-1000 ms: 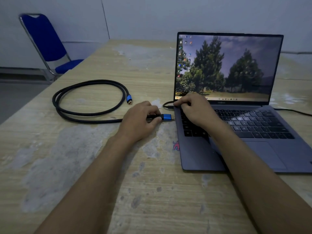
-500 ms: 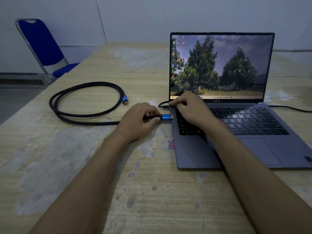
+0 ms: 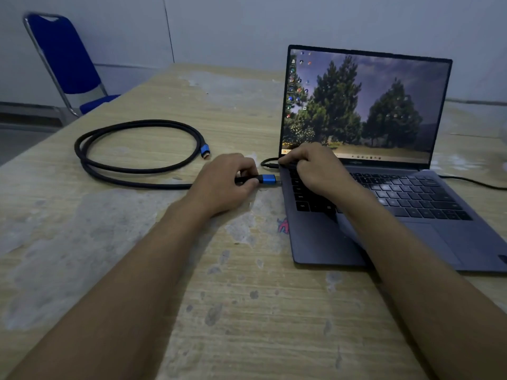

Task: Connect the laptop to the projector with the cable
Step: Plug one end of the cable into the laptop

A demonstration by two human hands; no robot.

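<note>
We see the left hand (image 3: 225,185) closed around the black braided cable (image 3: 131,171) just behind its blue plug (image 3: 267,179), whose long axis lies level and points right, its metal tip at the left edge of the open grey laptop (image 3: 384,204). The right hand (image 3: 315,168) rests curled, holding nothing, on the keyboard's rear left corner. The cable coils toward the table's (image 3: 247,311) left edge; its second blue plug (image 3: 204,150) lies free. No writing is legible.

Black braided cable (image 3: 137,127) with blue plugs (image 3: 268,179), grey laptop (image 3: 329,242), blotchy tan table (image 3: 137,270), blue chair (image 3: 63,56).
</note>
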